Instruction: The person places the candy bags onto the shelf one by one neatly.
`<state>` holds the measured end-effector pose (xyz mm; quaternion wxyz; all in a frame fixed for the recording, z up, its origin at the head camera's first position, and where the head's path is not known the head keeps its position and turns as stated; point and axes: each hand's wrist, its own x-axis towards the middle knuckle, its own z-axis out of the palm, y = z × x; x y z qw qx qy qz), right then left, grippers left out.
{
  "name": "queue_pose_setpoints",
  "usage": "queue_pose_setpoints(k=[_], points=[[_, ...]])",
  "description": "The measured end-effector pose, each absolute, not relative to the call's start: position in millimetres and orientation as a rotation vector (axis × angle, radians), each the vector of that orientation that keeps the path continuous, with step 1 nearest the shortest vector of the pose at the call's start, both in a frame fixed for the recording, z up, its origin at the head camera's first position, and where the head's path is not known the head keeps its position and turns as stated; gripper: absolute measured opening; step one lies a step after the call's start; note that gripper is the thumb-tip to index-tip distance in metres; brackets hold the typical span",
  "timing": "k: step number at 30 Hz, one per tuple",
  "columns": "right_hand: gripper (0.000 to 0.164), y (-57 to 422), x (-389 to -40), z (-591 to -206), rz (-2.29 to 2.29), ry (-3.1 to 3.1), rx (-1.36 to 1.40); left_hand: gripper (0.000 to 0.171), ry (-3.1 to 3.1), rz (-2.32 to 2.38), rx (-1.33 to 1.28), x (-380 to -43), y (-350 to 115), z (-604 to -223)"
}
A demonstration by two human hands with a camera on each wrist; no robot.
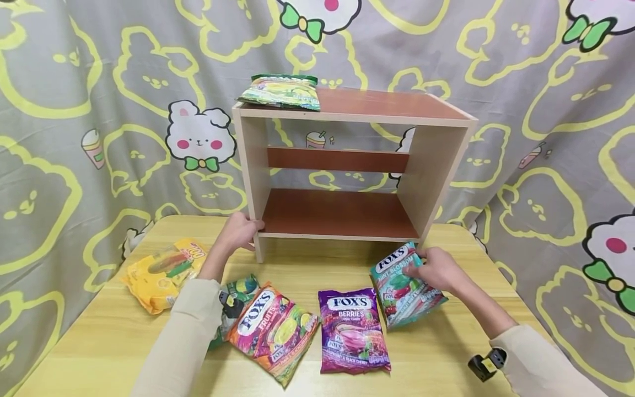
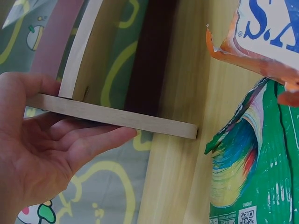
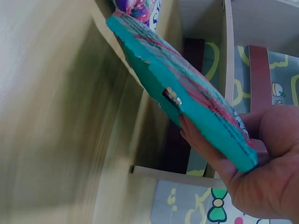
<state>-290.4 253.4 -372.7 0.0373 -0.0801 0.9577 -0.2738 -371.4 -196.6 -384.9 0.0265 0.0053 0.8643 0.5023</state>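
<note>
Backdrop: grey cartoon-print curtain (image 1: 144, 16), behind and both sides. Wood-grain table (image 1: 431, 353) in front of it. Shelf unit (image 1: 342, 212) stands upright at table's rear, two red-brown boards plus back rail.

Bags, approx. same size: yellow bag (image 1: 166, 273) at table's L side; orange FOX'S bag (image 1: 273, 333) flat, front ctr-L; purple FOX'S bag (image 1: 353, 333) flat, to its R, apart. Teal FOX'S bag (image 1: 404, 286) tilted, held over table by unit's R front. Yellow-green bag (image 1: 283, 91) on unit's top, L end. Green bag (image 1: 249, 285) beside orange, partly hidden by L forearm.

Hands: R hand (image 1: 439, 270) grasping teal bag by edge, thumb on front, fingers behind. L hand (image 1: 239, 229) gripping unit's L side panel, thumb inside, fingers outside.

Smallest: blk wrist device (image 1: 487, 364) at R cuff.
</note>
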Motion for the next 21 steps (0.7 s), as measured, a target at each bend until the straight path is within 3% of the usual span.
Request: queue_pose_setpoints(k=[5, 18, 21], points=[[0.032, 248, -289, -368, -0.864, 2.945, -0.234, 0.047, 2.675, 1.545, 0.014, -372, -196, -385], [0.047, 231, -291, -354, -0.903, 2.935, -0.273, 0.049, 2.686, 1.527, 0.030, -373, -197, -385], [0.038, 227, -291, -350, -0.915, 2.939, -0.285, 0.047, 2.691, 1.526, 0.028, -372, -196, -385]])
